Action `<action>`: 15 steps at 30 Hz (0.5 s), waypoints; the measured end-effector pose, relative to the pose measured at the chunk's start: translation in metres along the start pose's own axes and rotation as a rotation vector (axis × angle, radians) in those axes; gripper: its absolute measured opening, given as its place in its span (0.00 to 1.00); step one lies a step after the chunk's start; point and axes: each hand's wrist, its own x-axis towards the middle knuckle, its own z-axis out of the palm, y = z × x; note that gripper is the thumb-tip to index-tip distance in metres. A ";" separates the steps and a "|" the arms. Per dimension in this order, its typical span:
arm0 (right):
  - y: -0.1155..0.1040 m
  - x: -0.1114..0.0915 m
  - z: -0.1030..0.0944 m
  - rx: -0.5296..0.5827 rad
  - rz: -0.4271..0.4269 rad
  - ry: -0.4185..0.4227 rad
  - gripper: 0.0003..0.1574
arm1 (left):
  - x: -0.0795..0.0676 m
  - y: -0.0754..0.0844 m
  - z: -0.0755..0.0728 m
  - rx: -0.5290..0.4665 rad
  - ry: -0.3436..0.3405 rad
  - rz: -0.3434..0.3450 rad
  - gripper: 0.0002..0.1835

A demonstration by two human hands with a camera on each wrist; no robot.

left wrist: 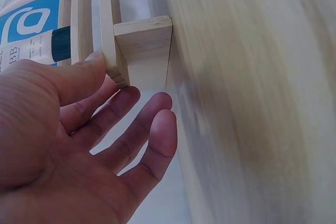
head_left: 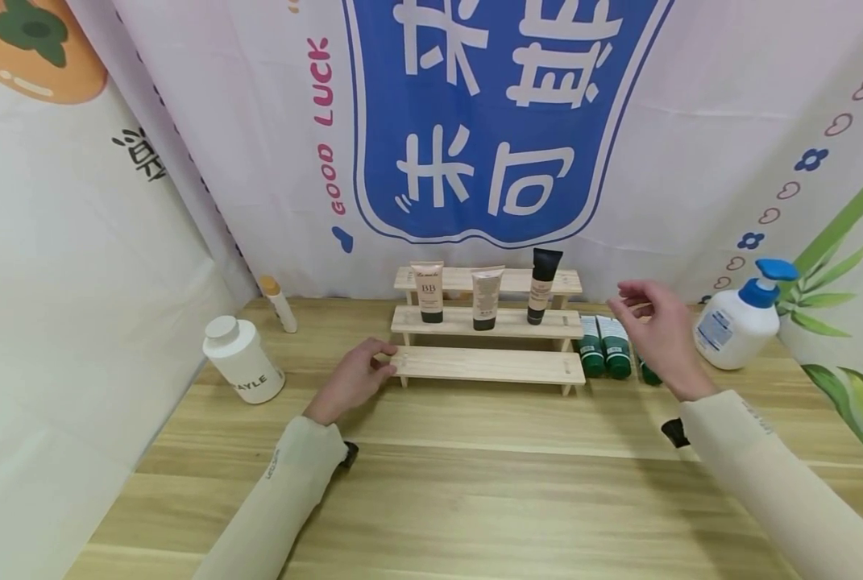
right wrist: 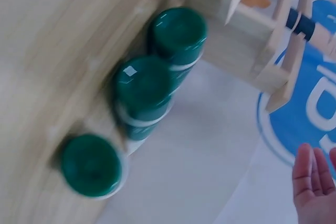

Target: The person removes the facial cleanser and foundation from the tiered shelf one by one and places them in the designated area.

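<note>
A three-tier wooden display rack [head_left: 489, 365] stands near the back of the table. My left hand [head_left: 354, 374] pinches the left end of its lowest shelf; in the left wrist view, the thumb lies on the shelf edge with fingertips beneath. On the middle shelf stand a BB cream tube [head_left: 429, 292], another beige tube [head_left: 486, 298] and a black-capped tube [head_left: 542, 286]. My right hand [head_left: 659, 334], holding nothing, hovers with relaxed fingers over green-capped tubes. Two of these, a nearer-rack tube [head_left: 591, 350] and its neighbour [head_left: 616, 350], lie beside the rack; a third tube [right wrist: 92, 166] lies farther right.
At the left are a white bottle [head_left: 246, 360] and a slim white tube with an orange cap [head_left: 280, 304]. A white pump bottle [head_left: 737, 326] with a blue top stands at the right. Behind the table [head_left: 475, 483] hangs a printed curtain [head_left: 257, 161]. A black object [head_left: 674, 432] shows by the right sleeve.
</note>
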 end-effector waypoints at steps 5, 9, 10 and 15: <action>-0.021 0.000 0.008 0.080 -0.143 0.068 0.20 | -0.001 0.001 0.000 -0.009 -0.009 0.000 0.16; -0.038 0.002 0.015 0.135 -0.260 0.100 0.24 | -0.001 0.001 0.000 -0.009 -0.011 -0.008 0.16; -0.041 0.003 0.016 0.147 -0.282 0.108 0.24 | 0.000 0.001 0.000 -0.008 -0.011 -0.009 0.16; -0.052 0.009 0.026 0.196 -0.311 0.128 0.27 | 0.000 0.000 0.000 -0.009 -0.005 -0.007 0.16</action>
